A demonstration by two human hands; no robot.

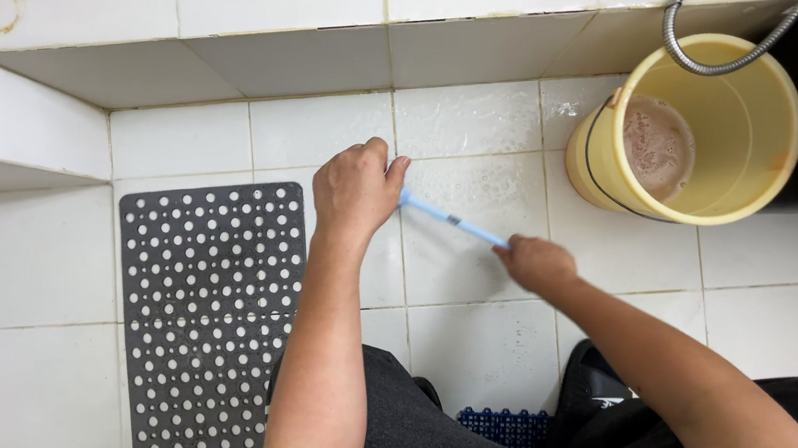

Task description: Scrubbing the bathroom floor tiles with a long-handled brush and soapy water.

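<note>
While the head view looks straight down, the left hand (356, 191) is closed over the upper end of a blue handle (450, 218) and the right hand (537, 264) is closed on its lower end, the hands apart, above wet, soapy tiles (460, 193). Judged from this, even pressure from both hands and short strokes along the grout would serve best, keeping clear of the yellow bucket (696, 133) just right and the grey mat (212, 323) left; the working head is hidden.

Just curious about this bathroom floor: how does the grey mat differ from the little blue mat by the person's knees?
The grey mat is large and lies in plain view on the white tiles; the blue mat shows only a small patch between the legs. The grey one has round holes, the blue one a fine square grid. Neither hand touches them: left hand and right hand grip a light blue handle.
</note>
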